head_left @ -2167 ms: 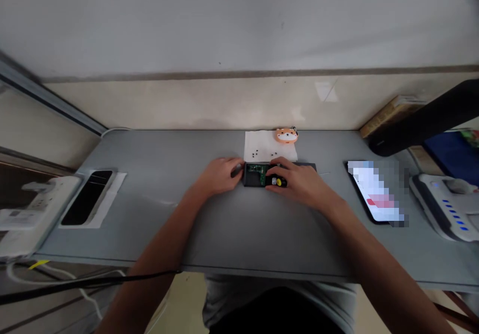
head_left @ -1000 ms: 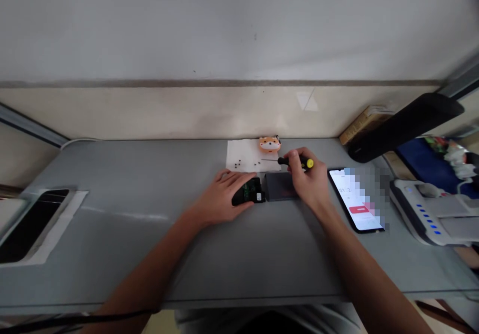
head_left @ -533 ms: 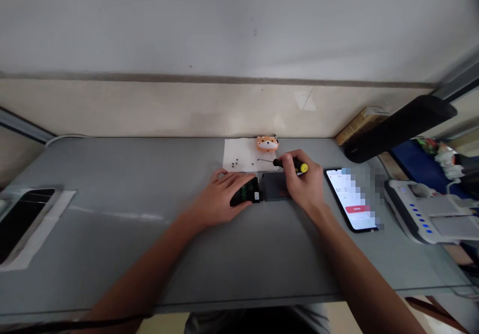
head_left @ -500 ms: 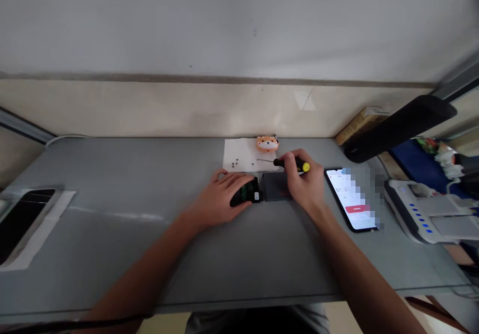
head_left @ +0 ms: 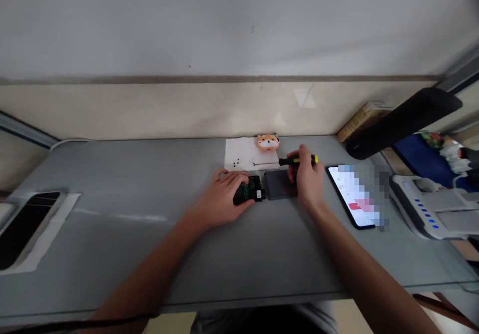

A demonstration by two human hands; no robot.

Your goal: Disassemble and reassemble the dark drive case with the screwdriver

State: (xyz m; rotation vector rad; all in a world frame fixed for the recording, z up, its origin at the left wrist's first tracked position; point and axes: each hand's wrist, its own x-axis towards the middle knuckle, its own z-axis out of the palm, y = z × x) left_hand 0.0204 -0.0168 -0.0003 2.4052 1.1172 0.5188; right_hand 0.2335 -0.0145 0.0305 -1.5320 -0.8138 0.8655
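Note:
My left hand (head_left: 224, 199) is closed around the left side of a small black device (head_left: 254, 192) lying on the table, its fingers covering part of it. A green circuit board shows in the device, along with a small white label. My right hand (head_left: 310, 182) grips a screwdriver (head_left: 295, 160) with a black and yellow handle. Its thin shaft points left over a white paper (head_left: 243, 147), and the tip meets a tiny dark screw (head_left: 254, 164). Several more small screws (head_left: 235, 162) lie on the paper. Beneath my right hand is a flat dark grey cover (head_left: 277, 185), partly hidden.
An orange animal-face case (head_left: 268, 142) sits on the paper's right corner. To the right are a lit phone (head_left: 348, 199), a white power strip (head_left: 422, 209) and a black cylinder (head_left: 404, 122). Another phone (head_left: 30, 224) lies at far left. A wall rises behind the table.
The screwdriver's tip has come down and left to the lone screw on the paper. My right hand has shifted slightly right along the handle. My left hand stays on the device.

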